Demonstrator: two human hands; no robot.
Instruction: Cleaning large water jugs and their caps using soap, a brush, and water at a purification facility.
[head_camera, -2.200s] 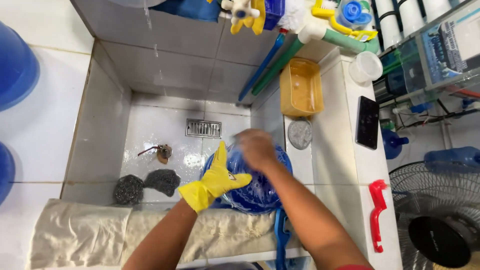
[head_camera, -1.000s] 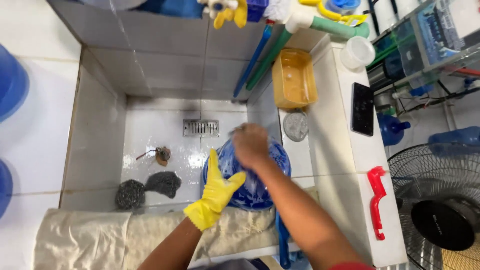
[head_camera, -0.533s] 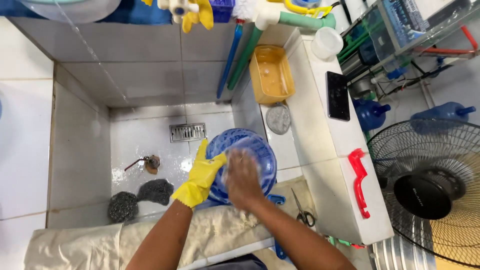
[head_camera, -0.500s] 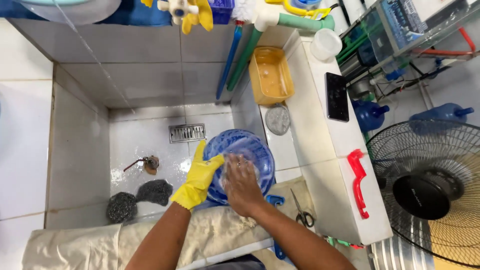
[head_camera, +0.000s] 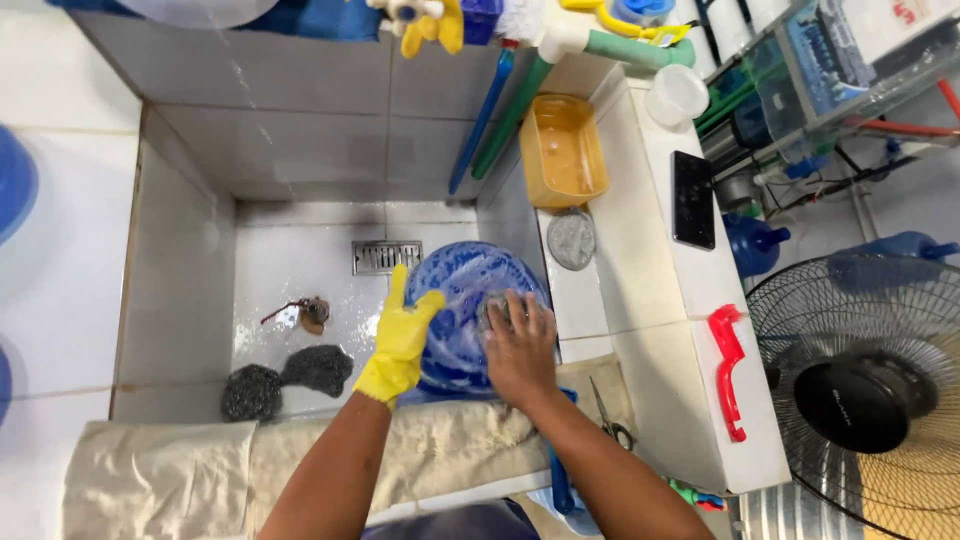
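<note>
Hands (head_camera: 520, 345) on soapy blue jug (head_camera: 462, 290)

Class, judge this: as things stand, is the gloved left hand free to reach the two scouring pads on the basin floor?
Probably yes: the left hand rests on the bottle, and the pads lie uncovered just beside it.

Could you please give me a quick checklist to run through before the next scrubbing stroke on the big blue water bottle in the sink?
1. Yellow-gloved left hand steadies the large soapy blue plastic water bottle: ok.
2. Bare right hand presses a grey scouring pad on the bottle: ok.
3. Foam covers the bottle's surface: ok.
4. Spare dark steel-wool pads lie on the white tiled sink floor: ok.
5. Metal floor drain unblocked: cannot tell.
6. Black phone is away from the water: ok.
</note>
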